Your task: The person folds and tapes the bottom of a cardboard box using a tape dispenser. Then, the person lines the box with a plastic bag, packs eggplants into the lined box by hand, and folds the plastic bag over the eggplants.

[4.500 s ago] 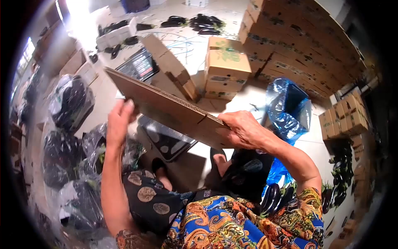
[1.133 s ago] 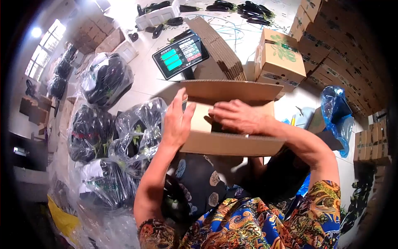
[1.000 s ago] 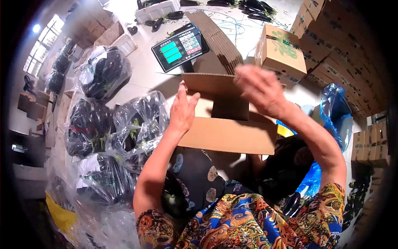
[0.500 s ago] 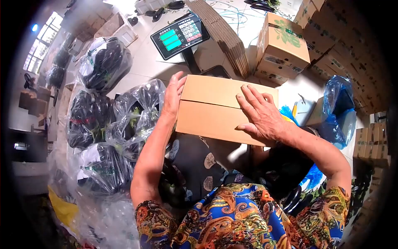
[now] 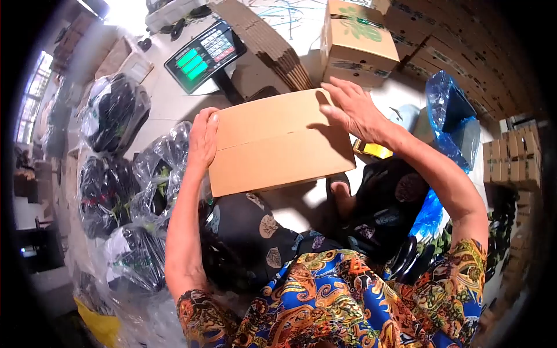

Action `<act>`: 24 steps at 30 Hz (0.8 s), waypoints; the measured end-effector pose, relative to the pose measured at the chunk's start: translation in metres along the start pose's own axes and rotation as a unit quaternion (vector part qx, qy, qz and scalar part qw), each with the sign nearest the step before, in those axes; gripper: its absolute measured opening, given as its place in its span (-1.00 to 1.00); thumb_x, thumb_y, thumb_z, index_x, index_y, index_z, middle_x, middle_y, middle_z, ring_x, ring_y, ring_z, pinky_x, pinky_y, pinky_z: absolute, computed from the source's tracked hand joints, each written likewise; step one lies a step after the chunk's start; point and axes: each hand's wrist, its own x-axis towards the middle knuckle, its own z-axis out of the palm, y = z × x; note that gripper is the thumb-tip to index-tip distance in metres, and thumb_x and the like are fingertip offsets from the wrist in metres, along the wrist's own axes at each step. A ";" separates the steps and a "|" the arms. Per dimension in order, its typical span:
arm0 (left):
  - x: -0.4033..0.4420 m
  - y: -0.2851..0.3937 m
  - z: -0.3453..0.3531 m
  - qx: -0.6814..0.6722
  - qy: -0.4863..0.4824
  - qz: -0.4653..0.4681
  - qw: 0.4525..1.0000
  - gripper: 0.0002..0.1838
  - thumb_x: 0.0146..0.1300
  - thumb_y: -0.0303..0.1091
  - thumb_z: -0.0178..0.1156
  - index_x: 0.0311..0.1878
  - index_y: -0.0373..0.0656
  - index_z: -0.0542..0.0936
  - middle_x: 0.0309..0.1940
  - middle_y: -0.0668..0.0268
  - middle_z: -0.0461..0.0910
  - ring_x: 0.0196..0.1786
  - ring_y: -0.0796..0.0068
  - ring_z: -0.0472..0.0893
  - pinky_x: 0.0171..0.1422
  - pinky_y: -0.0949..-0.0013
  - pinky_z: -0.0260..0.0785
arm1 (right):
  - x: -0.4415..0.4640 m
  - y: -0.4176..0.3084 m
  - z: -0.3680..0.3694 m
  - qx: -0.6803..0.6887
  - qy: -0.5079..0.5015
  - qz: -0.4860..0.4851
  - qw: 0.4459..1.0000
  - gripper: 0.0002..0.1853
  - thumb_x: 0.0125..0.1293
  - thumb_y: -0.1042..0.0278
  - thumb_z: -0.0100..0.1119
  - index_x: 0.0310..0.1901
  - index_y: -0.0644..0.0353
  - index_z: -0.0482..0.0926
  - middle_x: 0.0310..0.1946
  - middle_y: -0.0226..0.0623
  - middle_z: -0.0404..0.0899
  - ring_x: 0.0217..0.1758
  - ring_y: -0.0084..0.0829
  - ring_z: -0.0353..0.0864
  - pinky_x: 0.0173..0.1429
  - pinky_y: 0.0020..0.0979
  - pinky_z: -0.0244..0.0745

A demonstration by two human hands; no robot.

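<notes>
A plain cardboard box (image 5: 272, 153) lies before me above my lap, its two top flaps folded down and meeting along a middle seam. My left hand (image 5: 203, 139) grips the box at its left side, fingers curled at the edge. Over the far right corner, my right hand (image 5: 360, 113) has its fingers apart and casts a shadow on the flaps; whether it touches the cardboard I cannot tell. Just below my right wrist is a yellow tape dispenser (image 5: 373, 149), partly hidden by the forearm.
A scale display (image 5: 203, 55) with green screens stands beyond the box, beside flattened cardboard (image 5: 267, 40). Bagged eggplants (image 5: 110, 191) crowd the left. A closed printed carton (image 5: 357, 43) and stacked cartons (image 5: 464, 75) stand at right, near a blue-bagged container (image 5: 449, 122).
My right hand has slid from the middle of the flaps to the far right corner, with fingers lifted. The box appears slightly turned, and the camera view has shifted right.
</notes>
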 end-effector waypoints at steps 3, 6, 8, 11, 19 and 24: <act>0.002 0.017 0.004 0.010 -0.009 0.007 1.000 -0.74 0.41 -0.27 -0.04 -0.01 -0.21 0.50 -0.12 0.09 0.53 -0.01 0.13 0.52 0.15 0.26 0.33 | 0.020 0.012 0.013 0.039 -0.077 -0.001 0.996 -0.07 0.26 -0.43 -0.05 0.42 0.19 0.18 0.38 0.04 0.20 0.45 0.06 0.12 0.43 0.02 0.12; 0.002 0.017 0.003 0.019 -0.011 -0.006 1.000 -0.73 0.41 -0.28 -0.04 0.00 -0.23 0.51 -0.10 0.11 0.55 -0.01 0.17 0.53 0.16 0.28 0.33 | 0.018 0.020 0.014 0.029 -0.133 -0.061 0.989 0.15 0.02 -0.57 0.16 0.44 0.21 0.15 0.38 0.01 0.19 0.41 0.02 0.13 0.44 -0.02 0.10; 0.003 0.017 0.001 0.029 -0.021 -0.023 0.999 -0.72 0.40 -0.28 -0.03 0.02 -0.24 0.51 -0.09 0.11 0.57 0.01 0.21 0.55 0.18 0.30 0.33 | 0.014 0.021 0.005 0.069 -0.151 -0.075 0.983 0.15 0.00 -0.49 0.26 0.44 0.22 0.14 0.39 0.02 0.16 0.43 0.02 0.10 0.48 0.00 0.08; 0.002 0.019 -0.004 0.024 -0.031 -0.053 0.998 -0.69 0.42 -0.25 -0.05 0.03 -0.26 0.50 -0.10 0.16 0.56 0.01 0.31 0.53 0.18 0.35 0.31 | 0.004 0.034 0.010 0.175 -0.075 -0.100 0.977 -0.05 0.15 -0.32 0.25 0.41 0.15 0.19 0.35 -0.01 0.22 0.38 -0.08 0.22 0.40 -0.08 0.24; 0.003 0.034 -0.005 -0.002 -0.060 -0.064 0.996 -0.67 0.49 -0.19 -0.09 0.02 -0.27 0.48 -0.13 0.24 0.53 -0.02 0.40 0.48 0.17 0.39 0.28 | -0.098 0.213 0.109 -0.002 -0.036 0.204 0.978 -0.41 0.13 0.04 0.33 0.11 0.25 0.51 0.02 0.04 0.56 0.06 -0.03 0.57 0.11 -0.13 0.52; 0.001 0.034 -0.002 0.022 -0.044 -0.077 0.996 -0.65 0.50 -0.18 -0.10 0.04 -0.29 0.48 -0.10 0.21 0.54 0.00 0.38 0.48 0.18 0.37 0.28 | -0.173 0.214 0.170 -0.147 -0.035 0.290 0.945 -0.49 -0.15 0.36 0.44 -0.09 0.15 0.47 -0.13 -0.17 0.49 -0.03 -0.10 0.51 0.03 -0.10 0.45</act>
